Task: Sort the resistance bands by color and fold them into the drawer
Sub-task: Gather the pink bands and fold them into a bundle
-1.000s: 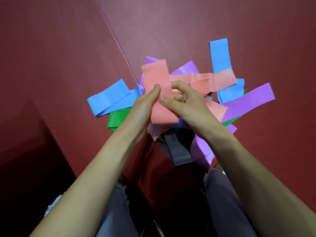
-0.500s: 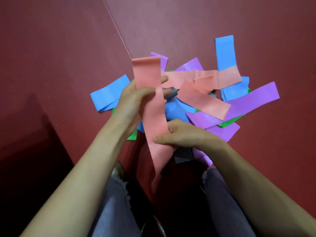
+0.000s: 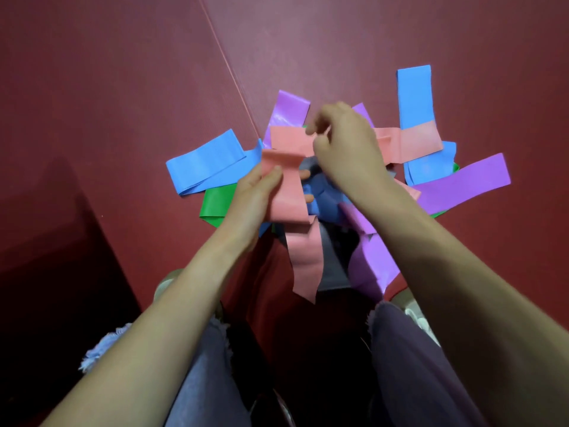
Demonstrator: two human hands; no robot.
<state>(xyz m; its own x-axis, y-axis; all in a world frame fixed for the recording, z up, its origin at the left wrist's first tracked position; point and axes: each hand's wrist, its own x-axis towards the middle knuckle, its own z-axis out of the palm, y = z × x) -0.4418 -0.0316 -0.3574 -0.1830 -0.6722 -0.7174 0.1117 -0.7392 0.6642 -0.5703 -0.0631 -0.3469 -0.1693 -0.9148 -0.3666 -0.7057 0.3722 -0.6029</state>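
Note:
A pile of flat resistance bands lies on the dark red surface. My left hand grips a pink band in its middle, thumb on top; the band's tail hangs down toward my knees. My right hand is over the pile with curled fingers pinching the upper end of that pink band. Another pink band lies at the right. Blue bands lie at the left and upper right. Purple bands, a green band and a grey band are also in the pile.
A thin seam line runs diagonally across the red surface toward the pile. A dark shadowed block sits at the lower left. My knees in grey trousers are at the bottom. No drawer is in view.
My right hand has risen from the pink band's lower part to its upper end above the pile. The band's top is now folded over instead of standing up. My left hand keeps its grip.

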